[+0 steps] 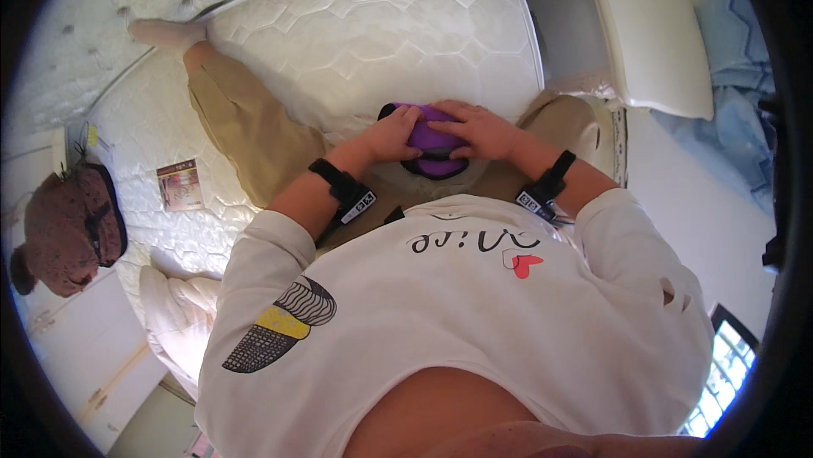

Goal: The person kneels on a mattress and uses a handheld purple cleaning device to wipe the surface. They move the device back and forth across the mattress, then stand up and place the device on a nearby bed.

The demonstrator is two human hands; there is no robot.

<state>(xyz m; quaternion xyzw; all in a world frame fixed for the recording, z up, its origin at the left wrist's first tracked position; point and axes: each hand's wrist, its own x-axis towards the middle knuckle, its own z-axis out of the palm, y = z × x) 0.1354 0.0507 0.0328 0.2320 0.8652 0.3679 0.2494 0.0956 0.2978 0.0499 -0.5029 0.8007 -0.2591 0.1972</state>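
Note:
In front of my body, between my spread legs, is a purple fabric item with black edging (432, 138), folded or bundled; its exact kind is unclear. My left hand (392, 134) grips its left side, the thumb near its lower edge. From the other side my right hand (477, 129) lies over it, fingers spread on the purple cloth. The fingertips of both hands are close together on top. Part of the item is hidden under the hands. Each wrist wears a black strap with a small device.
I sit on a white quilted mattress (381, 32). A printed card (181, 185) lies on it at the left, with a brown cloth bag (73, 229) farther left. A cream chair or headboard-like panel (654, 32) stands at the upper right, beside blue fabric (740, 108).

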